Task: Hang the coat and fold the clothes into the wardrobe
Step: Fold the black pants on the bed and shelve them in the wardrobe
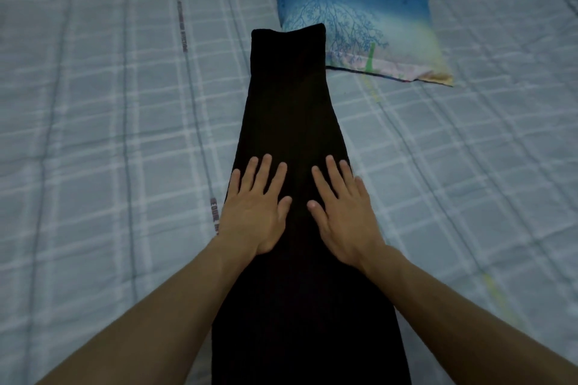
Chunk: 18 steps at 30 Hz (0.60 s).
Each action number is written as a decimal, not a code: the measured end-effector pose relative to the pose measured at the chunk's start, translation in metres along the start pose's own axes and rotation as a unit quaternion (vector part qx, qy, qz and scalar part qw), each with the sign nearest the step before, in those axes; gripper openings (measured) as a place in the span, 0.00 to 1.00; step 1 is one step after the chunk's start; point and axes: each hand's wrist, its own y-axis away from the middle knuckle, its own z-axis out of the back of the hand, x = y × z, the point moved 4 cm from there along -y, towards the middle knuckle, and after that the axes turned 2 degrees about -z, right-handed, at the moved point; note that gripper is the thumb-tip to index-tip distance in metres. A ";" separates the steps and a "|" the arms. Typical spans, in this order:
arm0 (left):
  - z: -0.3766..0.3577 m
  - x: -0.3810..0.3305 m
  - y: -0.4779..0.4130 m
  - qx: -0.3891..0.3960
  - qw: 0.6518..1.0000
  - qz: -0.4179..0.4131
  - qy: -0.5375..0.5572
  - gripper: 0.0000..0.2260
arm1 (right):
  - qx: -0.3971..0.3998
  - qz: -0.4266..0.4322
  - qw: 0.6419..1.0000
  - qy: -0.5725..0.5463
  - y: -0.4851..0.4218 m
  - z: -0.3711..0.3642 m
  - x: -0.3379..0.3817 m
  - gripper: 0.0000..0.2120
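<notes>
Both hands lie flat on a long black garment (287, 103) stretched out lengthwise on the bed (93, 134). The left hand (255, 206) has its fingers spread and straight, with its palm pressed down near the cloth's left edge. The right hand (342, 212) mirrors it just beside, also spread and flat, with its little finger reaching the right edge. The two thumbs point toward each other with a strip of dark cloth between them. Neither hand pinches or curls round anything. The garment runs from under the forearms, beneath both palms and on beyond the fingertips, narrowing to a squared far end. That end lies against a blue, tree-patterned pillow (353, 9) ahead and to the right of the right hand. What sort of garment it is cannot be told, since the cloth is too dark to show seams or folds. The step in hand looks like the folding part of the task, with the cloth being pressed or smoothed into a narrow strip before it is folded along its length. The next move probably calls for taking hold of one end, either the far one beyond the fingertips or the near one below the wrists, and bringing it over onto the middle while keeping the side edges aligned. Neither wardrobe nor coat is in view.
</notes>
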 end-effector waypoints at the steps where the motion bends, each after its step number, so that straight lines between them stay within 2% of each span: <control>1: -0.002 0.000 0.011 0.002 1.000 0.000 -0.003 0.27 | 0.005 0.021 1.000 0.001 0.013 -0.001 0.005 0.31; 4: -0.003 -0.006 0.047 0.012 1.000 0.001 -0.010 0.26 | 0.035 0.085 0.996 0.023 0.058 -0.009 0.013 0.30; 9: -0.010 -0.011 0.116 0.042 0.999 0.021 0.003 0.28 | 0.060 0.035 0.996 0.057 0.116 -0.019 0.003 0.32; 12: -0.018 -0.023 0.163 0.035 0.999 0.017 0.003 0.33 | 0.064 0.045 0.995 0.062 0.145 -0.020 0.007 0.32; 18: -0.044 -0.055 0.248 0.002 1.000 -0.027 -0.014 0.29 | 0.083 0.063 0.992 0.068 0.220 -0.028 0.012 0.33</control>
